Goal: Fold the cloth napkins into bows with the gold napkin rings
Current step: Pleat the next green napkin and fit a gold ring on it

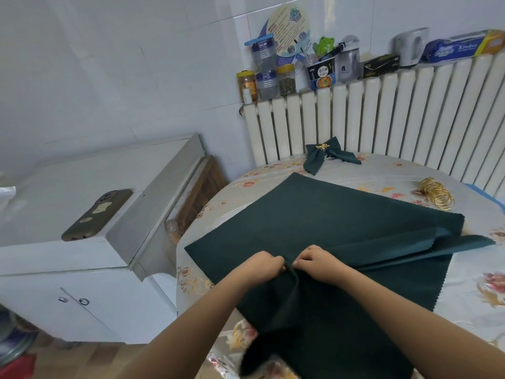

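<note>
Both hands — left hand (266,265), right hand (314,259) — pinch the green napkin (314,214) at lower centre; keep the gathered ridge tight and centred.

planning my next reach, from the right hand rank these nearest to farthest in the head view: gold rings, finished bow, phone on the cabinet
From the right hand:
1. gold rings, a pile to the right, toward the table's far edge
2. finished bow, straight ahead by the radiator
3. phone, off the table, far left on the white cabinet
</note>
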